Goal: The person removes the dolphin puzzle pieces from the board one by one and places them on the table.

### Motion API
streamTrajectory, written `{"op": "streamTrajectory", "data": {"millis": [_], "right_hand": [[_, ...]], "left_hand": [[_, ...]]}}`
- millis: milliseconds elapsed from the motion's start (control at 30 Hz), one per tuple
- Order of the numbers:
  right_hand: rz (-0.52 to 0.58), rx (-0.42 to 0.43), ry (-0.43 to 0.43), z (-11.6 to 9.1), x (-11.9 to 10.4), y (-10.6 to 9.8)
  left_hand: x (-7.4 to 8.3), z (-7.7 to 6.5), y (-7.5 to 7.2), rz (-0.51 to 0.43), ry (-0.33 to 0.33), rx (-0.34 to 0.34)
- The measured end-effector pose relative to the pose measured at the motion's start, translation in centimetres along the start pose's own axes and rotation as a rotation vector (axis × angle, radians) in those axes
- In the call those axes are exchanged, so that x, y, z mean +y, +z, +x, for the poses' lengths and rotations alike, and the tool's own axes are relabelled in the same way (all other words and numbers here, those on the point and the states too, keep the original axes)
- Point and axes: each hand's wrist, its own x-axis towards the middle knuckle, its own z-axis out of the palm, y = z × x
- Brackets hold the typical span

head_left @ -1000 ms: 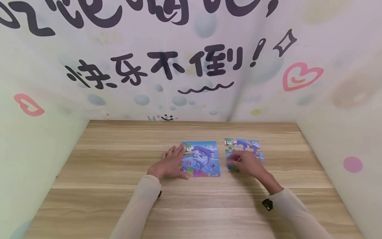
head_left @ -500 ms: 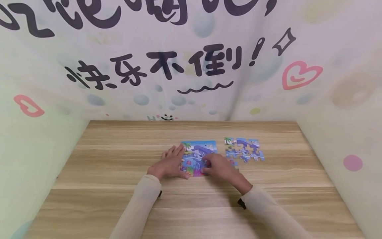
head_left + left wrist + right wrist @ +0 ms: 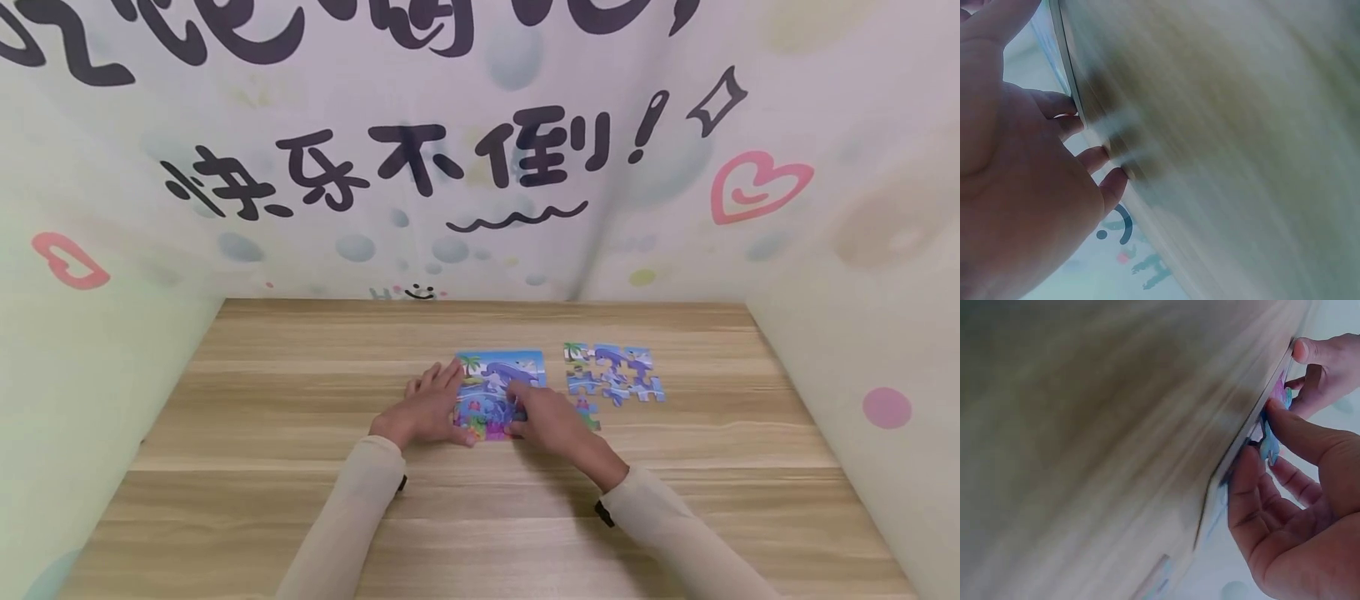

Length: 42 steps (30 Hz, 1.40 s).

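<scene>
A square jigsaw board [image 3: 501, 356] with a dolphin picture lies flat on the table in the head view. My left hand [image 3: 429, 410] rests at its left side, fingers spread and thumb by the near left corner. Over the board's lower right part, my right hand [image 3: 557, 423] pinches a blue jigsaw piece [image 3: 1269, 447] between thumb and forefinger, as the right wrist view shows. The piece stands tilted close to the board surface; whether it touches is unclear. From above, the right hand covers it. The left wrist view shows the left fingertips [image 3: 1116, 181] near the tabletop.
Several loose jigsaw pieces [image 3: 617, 379], some close together, lie right of the board. One more loose piece [image 3: 588, 413] sits just beyond the right hand. The wooden table [image 3: 300, 517] meets a printed wall [image 3: 420, 250] at the back, with side walls left and right.
My right hand has moved left from the loose pieces to the board, carrying a jigsaw piece, and has stayed there for the last half second. The left hand keeps its place.
</scene>
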Motion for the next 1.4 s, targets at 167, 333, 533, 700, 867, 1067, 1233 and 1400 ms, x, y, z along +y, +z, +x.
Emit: {"op": "streamTrajectory", "data": {"millis": [167,333,533,700,867,1067,1233,1400], "right_hand": [[0.216,0.026,-0.025,-0.2,0.8,-0.3],[0.497,-0.020,0.040,-0.5,2.4,-1.6],[0.571,-0.032,0.121,-2.0,5.6,-3.8],[0.559,-0.013,0.222,-3.6,8.6,-5.2],[0.533,0.006,0.320,-4.9,10.5,-6.5],[0.503,-0.010,0.403,-6.4,12.2,-7.5],[0.497,-0.005,0.451,-7.2,13.3,-7.9],[0.472,-0.005,0.449,-7.6,14.1,-7.8]], "left_hand": [[0.0,-0.1,-0.2,0.006,-0.005,-0.004],[0.0,-0.2,-0.1,-0.008,-0.001,-0.002],[-0.1,0.0,0.2,-0.004,-0.004,-0.002],[-0.3,0.2,0.3,0.003,-0.006,0.008],[-0.2,0.3,0.3,0.006,-0.006,0.011],[-0.1,0.2,0.2,0.010,-0.010,0.007],[-0.1,0.1,0.2,0.010,-0.007,0.007],[-0.1,0.1,0.2,0.015,-0.007,0.009]]}}
